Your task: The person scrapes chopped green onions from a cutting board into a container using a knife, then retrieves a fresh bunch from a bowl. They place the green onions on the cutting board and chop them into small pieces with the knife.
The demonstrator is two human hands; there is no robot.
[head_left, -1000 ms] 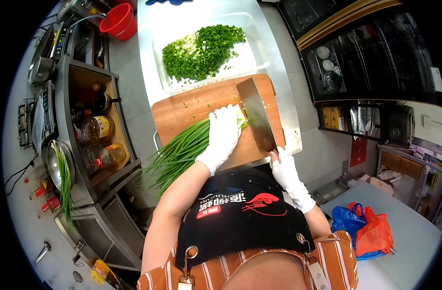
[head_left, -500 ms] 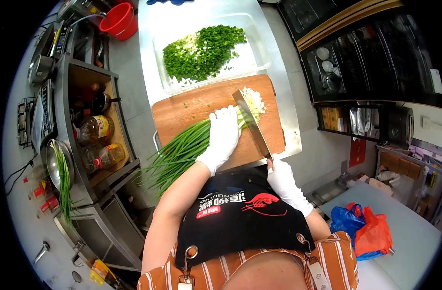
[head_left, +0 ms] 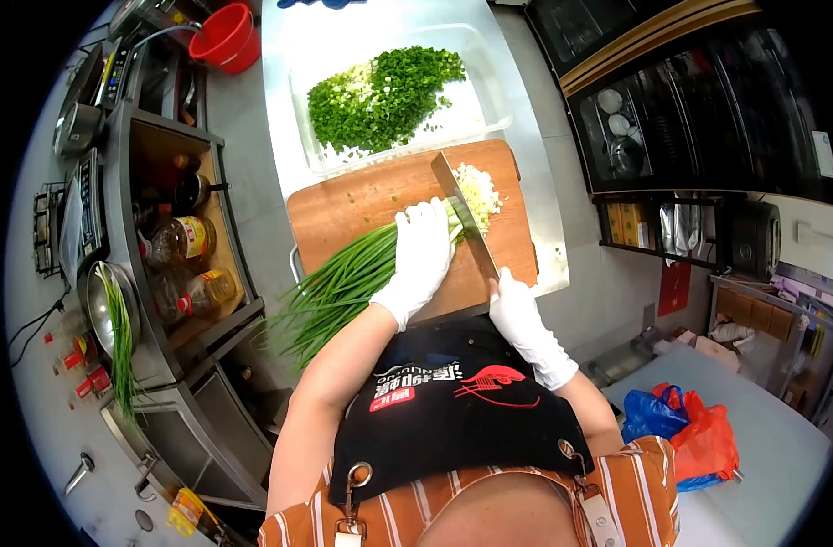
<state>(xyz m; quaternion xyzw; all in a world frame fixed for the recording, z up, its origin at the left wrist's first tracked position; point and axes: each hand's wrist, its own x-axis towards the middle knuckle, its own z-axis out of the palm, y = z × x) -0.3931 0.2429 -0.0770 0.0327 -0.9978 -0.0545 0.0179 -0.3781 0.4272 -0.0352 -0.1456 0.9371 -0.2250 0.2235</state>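
Under my white-gloved left hand [head_left: 420, 260] a bunch of long green onions [head_left: 343, 273] is pressed to a wooden cutting board [head_left: 334, 205], the green ends hanging over its lower left edge. My gloved right hand [head_left: 524, 326] is closed round the handle of a large knife [head_left: 468, 219]. The blade lies across the white ends, just right of my left fingers. Chopped white pieces [head_left: 478, 193] are heaped on the board beside the blade. Beyond the board, a clear plastic tray [head_left: 476, 109] holds chopped green onion [head_left: 371, 105].
The board and tray are on a metal table [head_left: 548, 237]. At the far left, a metal bowl [head_left: 97, 305] holds more green onions. A red bucket [head_left: 229, 41] stands at upper left. Red [head_left: 705, 442] and blue plastic bags lie on a surface at lower right.
My right hand and the knife have moved away from my body and slightly left. My left hand has stayed in place on the green onions.
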